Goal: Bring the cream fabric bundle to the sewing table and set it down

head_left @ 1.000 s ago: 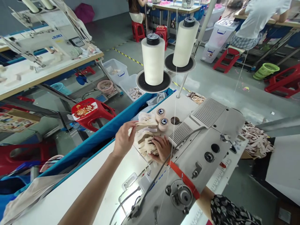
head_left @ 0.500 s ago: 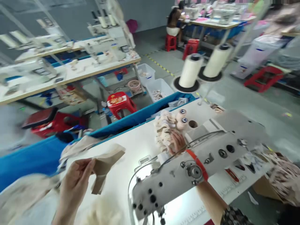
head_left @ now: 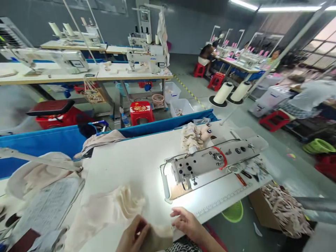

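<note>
My left hand (head_left: 135, 235) is at the near edge of the table, its thumb and fingers closed on a beige fabric piece (head_left: 159, 238). Close to that piece's right end is my right hand (head_left: 187, 224), fingers apart and slightly curled, with nothing visible in it. Just beyond my left hand lies a gathered cream cloth (head_left: 123, 203), somewhat blurred. The sewing machine (head_left: 207, 161) stands ahead to the right, its lamp lighting the needle area. Behind its arm sits a heap of ruffled cream fabric pieces (head_left: 191, 136).
Cloth and a written sheet (head_left: 49, 199) lie at the left. A blue fabric trough (head_left: 168, 121) runs along the table's far edge. Scissors-like tools (head_left: 246, 175) rest right of the machine. A box of fabric scraps (head_left: 283, 210) and a green basket (head_left: 233, 211) are below.
My right hand has come back from the heap behind the machine to the near table edge. My left hand has brought the fabric piece down and right, towards me. The view has shifted.
</note>
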A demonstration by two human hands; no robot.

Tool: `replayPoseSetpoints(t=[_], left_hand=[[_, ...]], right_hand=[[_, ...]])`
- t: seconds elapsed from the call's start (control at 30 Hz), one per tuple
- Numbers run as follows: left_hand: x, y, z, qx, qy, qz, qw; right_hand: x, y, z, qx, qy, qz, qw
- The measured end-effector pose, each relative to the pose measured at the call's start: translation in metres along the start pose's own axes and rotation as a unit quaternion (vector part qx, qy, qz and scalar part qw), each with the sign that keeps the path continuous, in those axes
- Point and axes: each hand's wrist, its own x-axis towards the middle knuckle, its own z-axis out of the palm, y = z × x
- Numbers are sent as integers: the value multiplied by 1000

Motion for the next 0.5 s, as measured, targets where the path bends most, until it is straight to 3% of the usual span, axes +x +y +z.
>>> replayPoseSetpoints(t=[0.1,0.27,0.4,0.5], left_hand=[[7,1,22,16,-67,56,996],[-17,-8,24,-41,-152,77,985],[-41,-48,35,-93,-181,34,979],[-52,-87,47,-100,-269,17,958]], right_hand=[[7,-10,33,-52,5,8,999],[-16,-10,54,-108,104,5,989],[-38,-1,55,-141,200,15,970],[-41,5,48,-168,287,9,943]])
